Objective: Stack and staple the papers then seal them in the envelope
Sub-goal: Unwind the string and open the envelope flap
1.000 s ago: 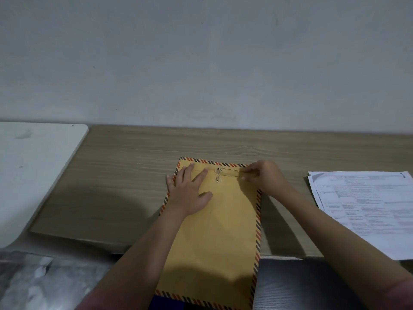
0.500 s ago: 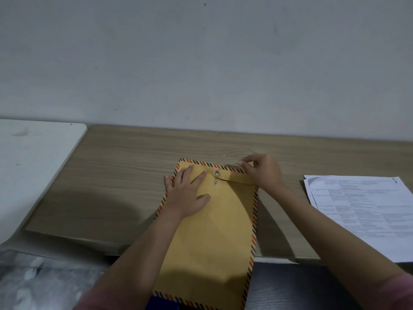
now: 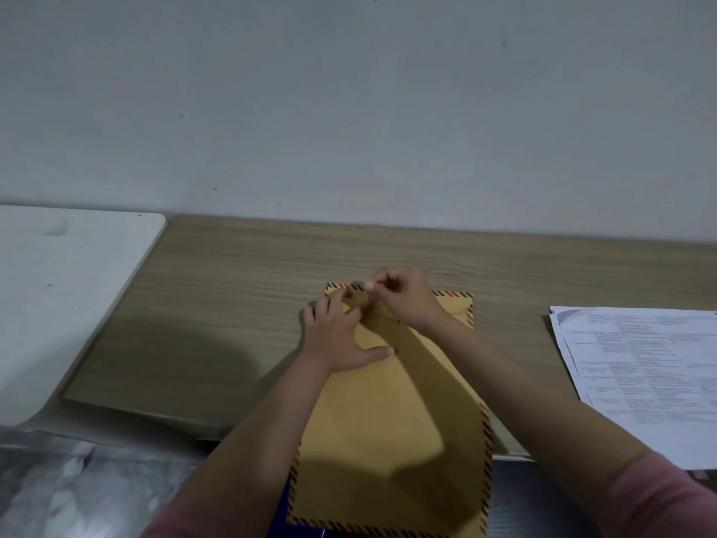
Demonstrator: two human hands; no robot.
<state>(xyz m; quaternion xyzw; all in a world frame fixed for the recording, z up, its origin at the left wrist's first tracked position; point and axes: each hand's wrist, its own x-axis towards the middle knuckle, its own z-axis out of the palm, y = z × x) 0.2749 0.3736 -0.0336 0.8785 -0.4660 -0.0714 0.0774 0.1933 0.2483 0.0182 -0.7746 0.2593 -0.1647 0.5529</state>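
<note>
String-tie envelope (image 3: 392,413) on table (image 3: 232,304), long axis running away from person, flap end far. Right hand (image 3: 403,300) grip pinched at flap, likely on tie string, too thin to see; left hand (image 3: 341,335) spread flat, pinning envelope. Printed papers (image 3: 644,370) well right, nearer right hand. One envelope, one paper pile; no stapler in view.

Brown envelope (image 3: 392,432) with a red-and-dark striped border lies flat, lower centre of the frame, its flap end toward the top and its near end overhanging the bench edge. Printed white papers (image 3: 644,378) lie in a loose, slightly fanned stack at the right edge, well apart.
</note>
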